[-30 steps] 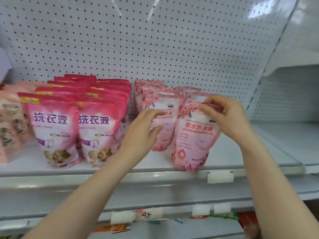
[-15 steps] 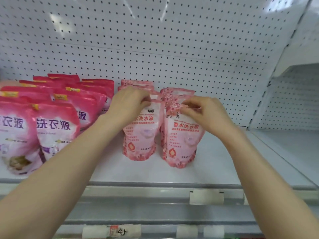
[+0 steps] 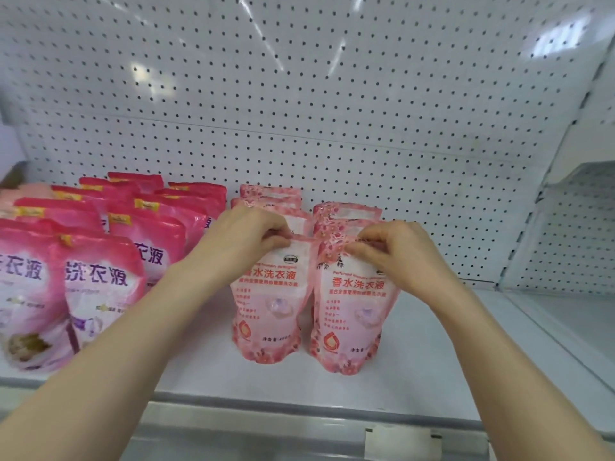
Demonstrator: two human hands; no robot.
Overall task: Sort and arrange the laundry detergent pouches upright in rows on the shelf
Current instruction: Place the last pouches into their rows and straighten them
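The pale pink plastic pouch (image 3: pixel 352 314) pinched at its top by the right hand (image 3: pixel 396 257), leaning before, now stands straight on the white metal shelf (image 3: pixel 299 387) at three o'clock of the matching pouch (image 3: pixel 269 304) that the left hand (image 3: pixel 246 234) pinches, so this row looks nearly neat.

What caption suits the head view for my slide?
Left hand pinches the left pale pouch, right hand the right pale pouch, upright on shelf.

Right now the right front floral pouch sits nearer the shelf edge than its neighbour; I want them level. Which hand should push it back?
Right: the right hand pinches the top of the right front pouch; the left hand holds the left front pouch.
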